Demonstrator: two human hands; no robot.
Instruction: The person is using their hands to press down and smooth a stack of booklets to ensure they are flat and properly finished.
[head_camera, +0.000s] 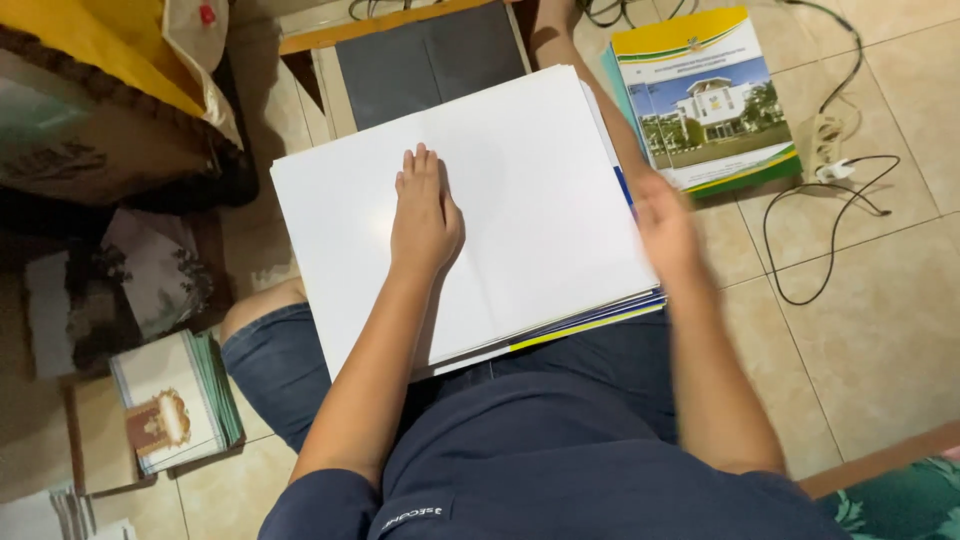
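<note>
While the person sits on the tiled floor (880, 330), a stack of printed booklets (500, 210) rests across the lap, blank white back cover up. Stack is tilted: long edges run from near-left up toward far-right; blue and yellow page edges show at the near-right corner.

Left hand (424, 215) lies flat on the white cover, palm down, fingers together and straight, pointing away from the body. Pressing, not clasping anything.

Right hand (665, 225) sits at the stack's right edge, blurred; cannot tell whether its grip is closed on the sheets or only touching them. It is the hand nearer that edge.

Just beyond the right hand, another booklet (705, 95) lies face-up on the floor, building photo on the cover. Power cable (830, 230) loops further right. Second pile of booklets (175, 400) lies on the floor at left.
</note>
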